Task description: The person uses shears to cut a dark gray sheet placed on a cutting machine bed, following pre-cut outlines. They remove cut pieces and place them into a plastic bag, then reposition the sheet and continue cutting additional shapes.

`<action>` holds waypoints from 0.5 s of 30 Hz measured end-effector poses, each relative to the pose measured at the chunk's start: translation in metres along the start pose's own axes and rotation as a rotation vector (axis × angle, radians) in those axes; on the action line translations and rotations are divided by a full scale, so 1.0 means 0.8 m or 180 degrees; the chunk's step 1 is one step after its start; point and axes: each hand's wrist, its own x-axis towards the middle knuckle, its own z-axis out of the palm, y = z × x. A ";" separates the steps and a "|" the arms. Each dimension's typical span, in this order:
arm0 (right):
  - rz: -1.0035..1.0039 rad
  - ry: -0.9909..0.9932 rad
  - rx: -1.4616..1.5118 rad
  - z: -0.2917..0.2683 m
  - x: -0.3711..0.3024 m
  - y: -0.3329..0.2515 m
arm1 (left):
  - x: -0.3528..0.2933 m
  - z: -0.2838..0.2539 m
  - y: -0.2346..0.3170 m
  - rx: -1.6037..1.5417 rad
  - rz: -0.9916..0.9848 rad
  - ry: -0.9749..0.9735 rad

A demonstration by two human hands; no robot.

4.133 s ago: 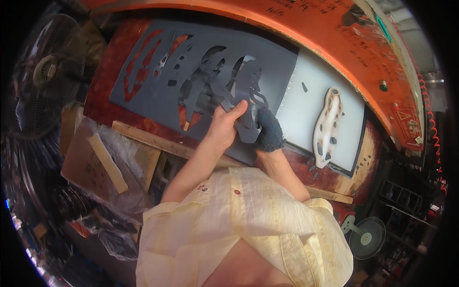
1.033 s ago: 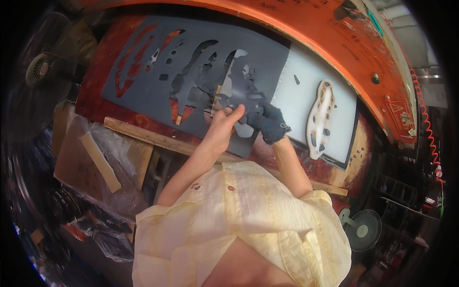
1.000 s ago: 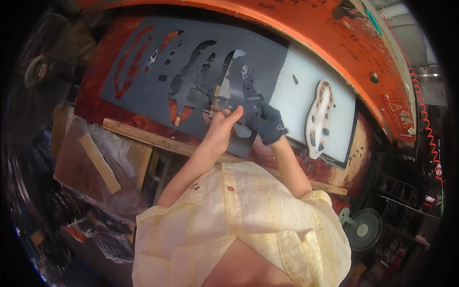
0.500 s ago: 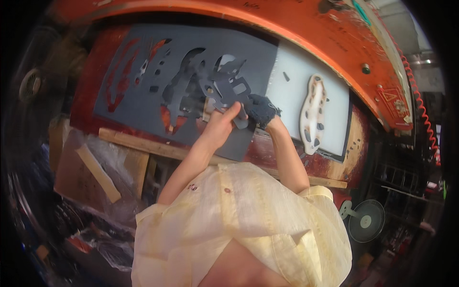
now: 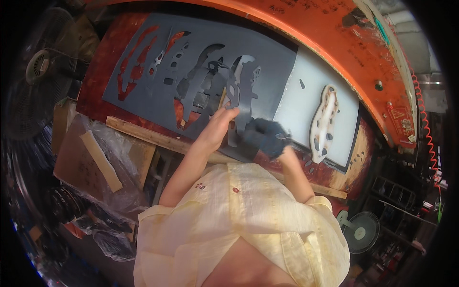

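Note:
A dark grey sheet (image 5: 143, 52) with several long cut-out holes lies on a red-orange bench. My bare left hand (image 5: 217, 126) pinches a narrow grey cut piece (image 5: 241, 91) with small holes, which stands up slightly from the sheet's right part. My right hand (image 5: 265, 137), in a dark glove, grips the lower end of the same piece at the sheet's near edge. To the right a white shaped die (image 5: 324, 123) with oval holes rests on a pale grey board (image 5: 299, 107).
An orange machine beam (image 5: 334, 43) arches behind the bench. A wooden plank (image 5: 143, 136) runs along the near edge, with plastic-wrapped cardboard (image 5: 91, 162) below it. Fans stand at the left (image 5: 40, 67) and lower right (image 5: 361, 232). A red coiled cable (image 5: 423, 119) hangs at the right.
Both hands have stayed together on the cut piece and shifted slightly right along the sheet. The piece now stands more upright between them. The view has tilted a little.

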 end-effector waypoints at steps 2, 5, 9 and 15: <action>0.0032 0.0169 0.0561 0.027 0.008 -0.007 | 0.002 0.000 0.003 -0.0217 0.0414 0.0043; 0.0063 0.0219 0.1259 0.047 0.008 0.000 | -0.001 -0.013 0.008 0.0093 0.0645 0.0205; -0.0886 0.0408 0.0194 0.046 0.013 0.021 | -0.012 -0.015 -0.016 0.0409 0.0902 0.0444; -0.1774 0.0394 -0.0612 0.055 0.012 0.010 | -0.022 -0.011 -0.042 0.1864 0.1511 0.1057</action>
